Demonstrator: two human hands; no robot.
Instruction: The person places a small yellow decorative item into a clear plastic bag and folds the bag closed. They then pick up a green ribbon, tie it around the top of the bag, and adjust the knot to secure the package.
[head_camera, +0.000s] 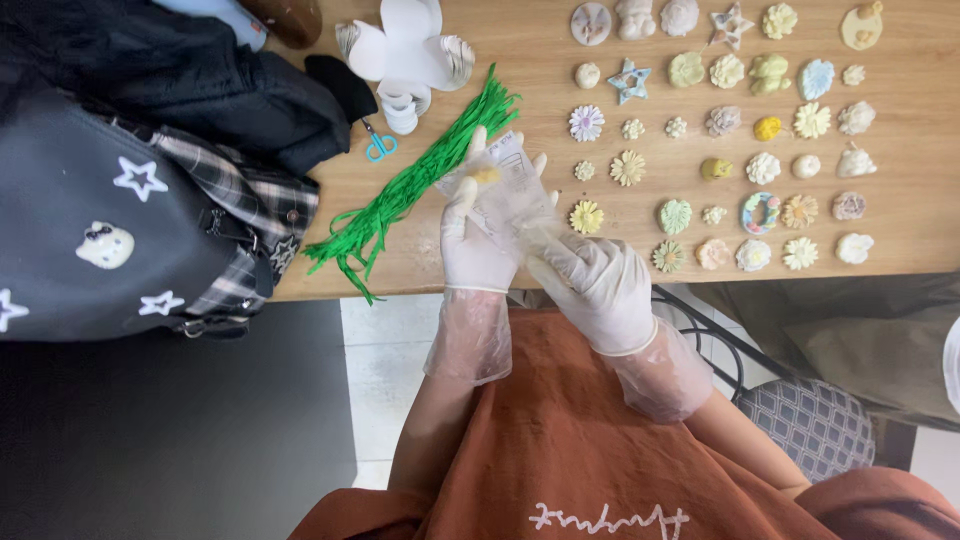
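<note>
Gloves on both: left hand (475, 245) pinched the clear bag (508, 190) with a small yellow piece (487, 175) inside, right hand (597, 283) gripped its lower corner, just right of the green strips (410, 185). Probably best keeping the mouth upward.

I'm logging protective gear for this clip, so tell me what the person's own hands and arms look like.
Both hands wear thin white disposable gloves: the left hand and the right hand. Over each wrist sits a loose, crinkled, see-through plastic cuff reaching partway up the forearm. Above the cuffs the forearms are bare, with no sleeves, watches or markings visible. A rust-orange apron or top with white stitched lettering covers the body.
</note>
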